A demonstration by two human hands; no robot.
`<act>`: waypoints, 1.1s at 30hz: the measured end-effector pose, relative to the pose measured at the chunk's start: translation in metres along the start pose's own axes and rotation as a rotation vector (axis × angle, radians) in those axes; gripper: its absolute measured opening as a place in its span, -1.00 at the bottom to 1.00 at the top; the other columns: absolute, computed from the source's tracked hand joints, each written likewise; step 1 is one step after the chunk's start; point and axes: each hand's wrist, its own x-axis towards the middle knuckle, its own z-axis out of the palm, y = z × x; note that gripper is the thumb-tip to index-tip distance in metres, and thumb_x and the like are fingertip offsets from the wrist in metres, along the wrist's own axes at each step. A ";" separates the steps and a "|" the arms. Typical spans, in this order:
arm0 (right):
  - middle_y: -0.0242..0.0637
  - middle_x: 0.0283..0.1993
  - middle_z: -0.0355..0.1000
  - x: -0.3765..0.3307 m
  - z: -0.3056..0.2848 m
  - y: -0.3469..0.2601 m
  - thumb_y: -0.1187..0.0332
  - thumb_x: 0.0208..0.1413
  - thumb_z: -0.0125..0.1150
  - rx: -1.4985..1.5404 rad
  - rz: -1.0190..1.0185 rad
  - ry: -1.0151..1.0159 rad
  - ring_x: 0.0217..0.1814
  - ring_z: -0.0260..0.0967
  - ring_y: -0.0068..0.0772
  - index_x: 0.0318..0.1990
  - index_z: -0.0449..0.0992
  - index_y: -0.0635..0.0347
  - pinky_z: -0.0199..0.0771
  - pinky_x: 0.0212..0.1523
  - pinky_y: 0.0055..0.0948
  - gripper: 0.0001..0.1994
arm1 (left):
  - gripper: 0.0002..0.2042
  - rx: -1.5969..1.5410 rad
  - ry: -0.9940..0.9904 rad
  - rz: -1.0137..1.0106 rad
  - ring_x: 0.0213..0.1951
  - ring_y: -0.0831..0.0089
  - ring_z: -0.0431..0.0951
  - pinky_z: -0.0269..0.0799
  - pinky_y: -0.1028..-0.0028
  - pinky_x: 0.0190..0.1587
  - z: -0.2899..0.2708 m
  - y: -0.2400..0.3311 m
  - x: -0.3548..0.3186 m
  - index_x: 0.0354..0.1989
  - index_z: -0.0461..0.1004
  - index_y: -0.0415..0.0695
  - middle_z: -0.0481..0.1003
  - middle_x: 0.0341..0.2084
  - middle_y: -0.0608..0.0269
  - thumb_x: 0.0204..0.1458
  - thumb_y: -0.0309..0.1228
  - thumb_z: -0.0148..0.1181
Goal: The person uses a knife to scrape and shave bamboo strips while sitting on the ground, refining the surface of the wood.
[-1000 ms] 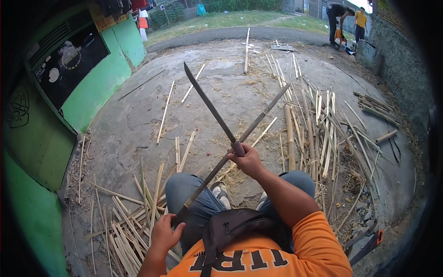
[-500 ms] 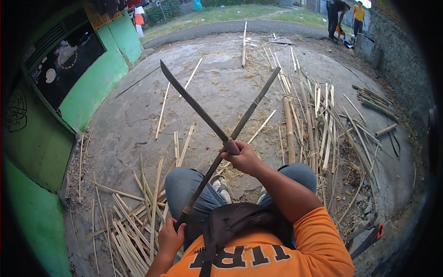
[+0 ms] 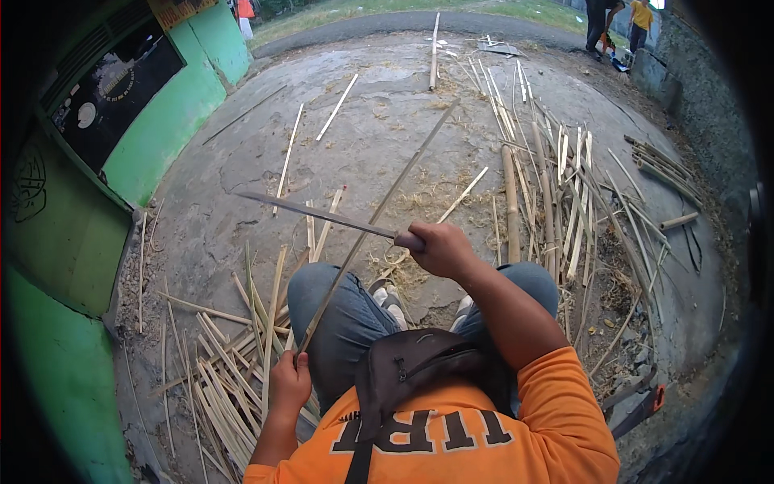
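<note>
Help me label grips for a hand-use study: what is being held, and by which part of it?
The right hand holds a machete by its handle; the left hand holds a long bamboo strip at its near end.

Both hands are closed. The right hand (image 3: 442, 248) sits just right of the frame's centre, fingers curled in a fist, its forearm (image 3: 513, 313) slanting up and leftward from the lower right. The left hand (image 3: 290, 382) is lower, left of centre, thumb upward, its forearm (image 3: 276, 436) rising from the bottom edge.
</note>
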 end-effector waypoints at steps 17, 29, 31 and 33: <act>-0.09 -0.36 0.58 -0.002 0.025 0.028 0.20 0.20 0.24 -0.263 0.116 -0.159 -0.26 0.58 0.14 -0.27 0.55 0.03 0.53 -0.25 0.10 -0.85 | -0.53 0.062 -0.008 0.040 -0.37 -0.28 0.54 0.38 -0.04 -0.33 0.008 -0.025 0.006 -0.29 0.48 -0.21 0.53 -0.52 -0.15 0.39 0.02 0.01; -0.09 -0.37 0.58 0.001 0.026 0.038 0.24 0.13 0.27 -0.270 0.178 -0.104 -0.24 0.58 0.14 -0.28 0.56 0.02 0.53 -0.25 0.09 -0.89 | -0.53 0.009 -0.080 0.015 -0.30 -0.34 0.56 0.41 -0.10 -0.29 0.011 -0.032 0.011 -0.19 0.51 -0.23 0.56 -0.44 -0.22 0.40 0.02 -0.01; -0.11 -0.37 0.59 -0.005 0.029 0.027 0.25 0.13 0.26 -0.213 0.045 -0.128 -0.24 0.58 0.13 -0.26 0.56 0.01 0.54 -0.24 0.08 -0.89 | -0.52 0.008 -0.085 0.020 -0.29 -0.34 0.56 0.41 -0.09 -0.28 0.011 -0.035 0.011 -0.18 0.51 -0.24 0.56 -0.43 -0.23 0.40 0.02 -0.01; -0.13 -0.36 0.59 -0.006 0.029 0.025 0.23 0.16 0.25 -0.286 0.029 -0.178 -0.24 0.58 0.12 -0.26 0.58 0.01 0.55 -0.24 0.06 -0.89 | -0.51 -0.030 -0.090 0.025 -0.31 -0.33 0.56 0.41 -0.08 -0.29 0.009 -0.033 0.011 -0.22 0.50 -0.25 0.55 -0.44 -0.23 0.41 0.02 -0.02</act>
